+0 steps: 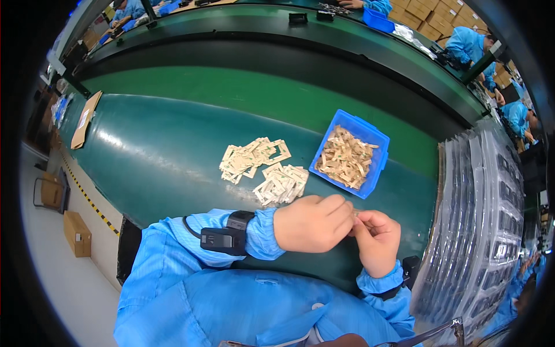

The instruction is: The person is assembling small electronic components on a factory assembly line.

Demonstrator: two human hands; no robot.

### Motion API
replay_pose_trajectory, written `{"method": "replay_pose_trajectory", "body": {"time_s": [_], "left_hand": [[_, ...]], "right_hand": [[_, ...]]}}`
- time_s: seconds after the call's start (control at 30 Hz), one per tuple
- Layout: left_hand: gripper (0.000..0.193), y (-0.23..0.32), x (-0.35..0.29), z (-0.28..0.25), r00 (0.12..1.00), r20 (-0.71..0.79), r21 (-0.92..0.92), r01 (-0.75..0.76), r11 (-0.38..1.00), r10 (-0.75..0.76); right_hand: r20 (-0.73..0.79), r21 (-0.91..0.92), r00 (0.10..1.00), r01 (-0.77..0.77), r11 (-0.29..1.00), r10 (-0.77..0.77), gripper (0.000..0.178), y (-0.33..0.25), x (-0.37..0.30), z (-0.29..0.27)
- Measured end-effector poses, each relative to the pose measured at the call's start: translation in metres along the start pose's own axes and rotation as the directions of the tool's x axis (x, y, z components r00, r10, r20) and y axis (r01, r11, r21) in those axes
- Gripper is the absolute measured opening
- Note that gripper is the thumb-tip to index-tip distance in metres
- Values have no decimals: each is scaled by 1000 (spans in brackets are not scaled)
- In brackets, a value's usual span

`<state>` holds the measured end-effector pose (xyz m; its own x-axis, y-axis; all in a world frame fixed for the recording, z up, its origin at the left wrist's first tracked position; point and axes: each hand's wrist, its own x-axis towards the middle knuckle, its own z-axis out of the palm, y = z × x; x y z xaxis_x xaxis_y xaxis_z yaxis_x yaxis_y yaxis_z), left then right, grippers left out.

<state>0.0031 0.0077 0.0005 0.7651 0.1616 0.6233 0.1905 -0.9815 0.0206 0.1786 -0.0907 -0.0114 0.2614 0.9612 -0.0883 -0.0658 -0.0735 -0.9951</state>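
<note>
My left hand [315,224] and my right hand [378,238] meet at the fingertips in front of a blue bin [377,180]. Both are closed in a pinch, and whatever lies between the fingertips is too small and covered to make out. Small tan strips [346,157], some with green marks, fill the bin. Left of it, flat cream-coloured frame-shaped pieces lie on the green table in two loose heaps, a farther heap [248,159] and a nearer heap [282,184]. The nearer heap is just beyond my left hand.
Stacked clear plastic trays [468,225] with dark parts line the right side. A flat cardboard piece [87,120] rests at the table's far left. Cardboard boxes [77,233] sit on the floor at left. Beyond a dark raised ledge, several people in blue work at another bench.
</note>
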Motion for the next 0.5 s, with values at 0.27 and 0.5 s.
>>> {"method": "replay_pose_trajectory", "body": {"time_s": [0.27, 0.5], "left_hand": [[12, -36, 13, 2, 878, -113, -270, 423, 865, -465], [21, -42, 11, -5, 921, -153, -177, 332, 927, -359]], "right_hand": [[-41, -81, 998, 46, 996, -50, 5, -11, 4, 5], [-70, 111, 988, -130, 985, 138, 10, -16, 13, -4]]}}
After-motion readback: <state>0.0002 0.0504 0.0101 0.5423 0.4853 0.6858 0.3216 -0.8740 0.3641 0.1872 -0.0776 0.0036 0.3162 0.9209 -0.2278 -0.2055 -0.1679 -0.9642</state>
